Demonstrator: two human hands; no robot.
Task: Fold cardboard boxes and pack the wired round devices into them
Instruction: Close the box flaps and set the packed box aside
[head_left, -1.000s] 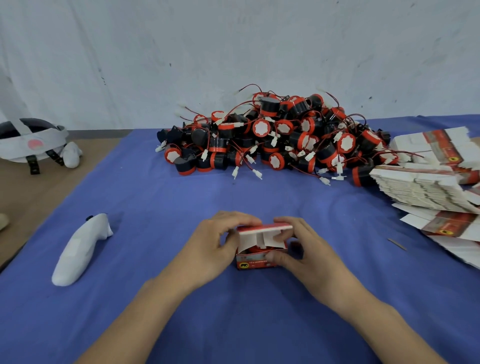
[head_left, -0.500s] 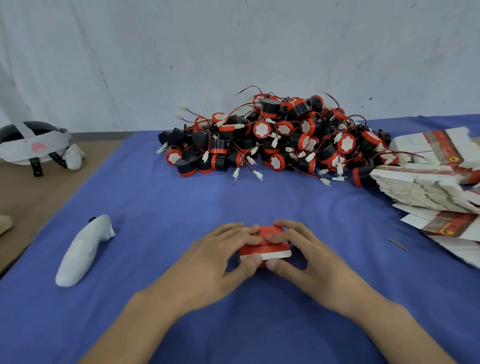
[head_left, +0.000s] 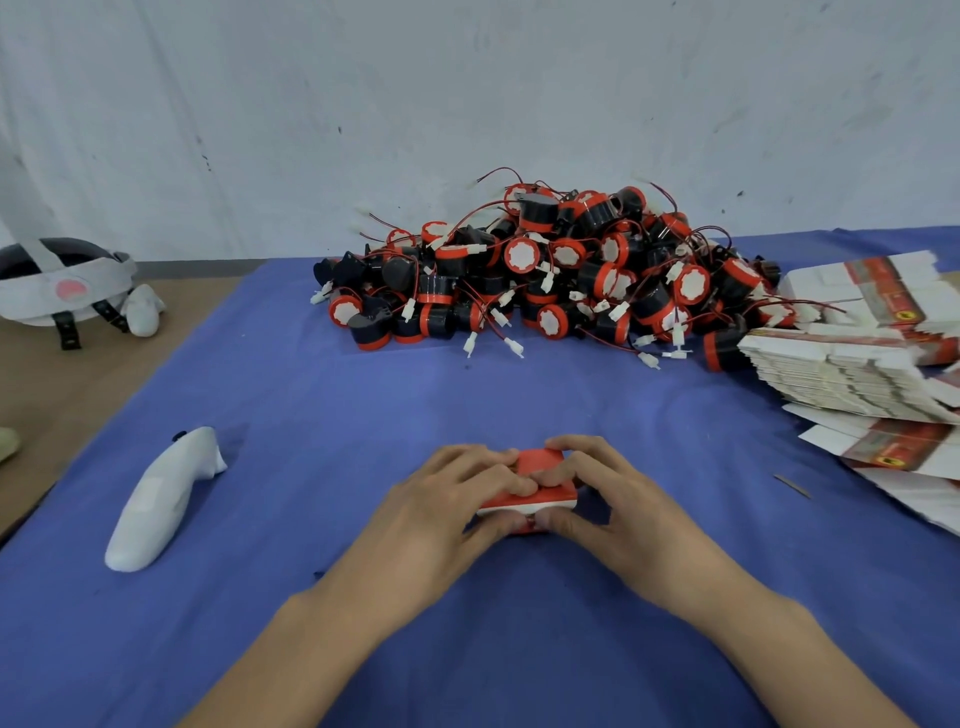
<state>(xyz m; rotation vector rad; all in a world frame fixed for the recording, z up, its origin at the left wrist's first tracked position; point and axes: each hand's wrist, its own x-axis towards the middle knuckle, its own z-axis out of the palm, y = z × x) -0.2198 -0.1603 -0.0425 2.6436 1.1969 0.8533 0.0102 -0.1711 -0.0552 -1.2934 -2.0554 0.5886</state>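
A small red and white cardboard box (head_left: 540, 462) rests on the blue cloth (head_left: 467, 395) near the front middle, its lid folded down. My left hand (head_left: 457, 499) grips its left side, fingers on top and thumb at the front. My right hand (head_left: 597, 493) holds its right side the same way. What is inside the box is hidden. A big heap of black and red round devices (head_left: 550, 275) with red wires and white plugs lies at the back. Flat unfolded boxes (head_left: 852, 374) are stacked at the right.
A white handheld controller (head_left: 161, 499) lies on the cloth at the left. A white headset (head_left: 67, 286) sits on the brown table at the far left. A thin sliver (head_left: 792, 486) lies near the flat boxes. A white wall stands behind the heap.
The box's white lid flap stood open a second ago; both hands have pressed it down, and the box is now closed under my fingers.
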